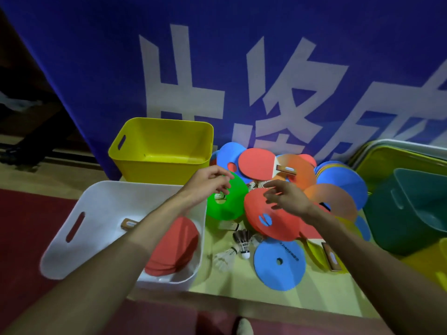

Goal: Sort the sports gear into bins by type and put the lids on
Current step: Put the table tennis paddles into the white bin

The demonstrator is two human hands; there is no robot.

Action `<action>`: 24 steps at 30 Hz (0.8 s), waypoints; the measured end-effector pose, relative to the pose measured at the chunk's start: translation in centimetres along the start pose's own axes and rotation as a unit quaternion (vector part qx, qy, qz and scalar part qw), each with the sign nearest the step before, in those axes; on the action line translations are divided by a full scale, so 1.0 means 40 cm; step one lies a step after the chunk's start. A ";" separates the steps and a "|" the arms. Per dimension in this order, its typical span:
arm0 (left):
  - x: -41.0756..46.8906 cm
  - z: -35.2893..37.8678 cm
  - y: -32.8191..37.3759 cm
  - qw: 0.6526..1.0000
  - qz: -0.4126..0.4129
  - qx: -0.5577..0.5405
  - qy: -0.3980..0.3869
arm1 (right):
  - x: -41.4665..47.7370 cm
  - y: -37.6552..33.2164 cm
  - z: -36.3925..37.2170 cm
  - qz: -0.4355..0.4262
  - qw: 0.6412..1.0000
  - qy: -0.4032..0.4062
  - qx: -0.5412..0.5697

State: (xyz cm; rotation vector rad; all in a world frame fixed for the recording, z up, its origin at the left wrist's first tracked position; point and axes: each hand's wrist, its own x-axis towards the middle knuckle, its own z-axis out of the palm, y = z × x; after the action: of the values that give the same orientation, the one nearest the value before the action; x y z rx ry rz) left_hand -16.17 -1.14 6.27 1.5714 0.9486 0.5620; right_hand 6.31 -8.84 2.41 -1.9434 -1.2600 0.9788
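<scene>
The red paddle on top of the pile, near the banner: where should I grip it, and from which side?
Grip the wooden handle, coming from above on the right. The paddle lies flat, and its handle rests uncovered on an orange disc, pointing right. The round face is wide and flat, so it is probably hard to pinch.

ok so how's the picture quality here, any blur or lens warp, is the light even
Head view: wide-angle warp tilts the blue banner and bows the white bin; the left hand and right hand blur at the fingertips; light is dim, darkest upper left, with a sheen inside the yellow bin.
</scene>
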 end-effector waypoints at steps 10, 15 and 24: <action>0.182 0.134 0.017 0.994 -0.050 0.092 -0.011 | 0.152 0.140 -0.100 0.115 0.973 -0.012 0.202; 0.275 0.175 0.001 0.992 -0.079 0.100 0.023 | 0.272 0.222 -0.078 0.186 0.944 -0.011 0.274; 0.324 0.195 -0.041 0.987 -0.106 0.078 0.094 | 0.455 0.289 -0.044 0.261 0.901 0.029 0.345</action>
State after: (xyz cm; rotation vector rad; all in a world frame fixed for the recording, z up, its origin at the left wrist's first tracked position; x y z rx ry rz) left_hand -3.26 5.01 1.08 1.5490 1.3139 0.5014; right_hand 18.17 3.79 -10.52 -1.7097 -0.2489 1.3786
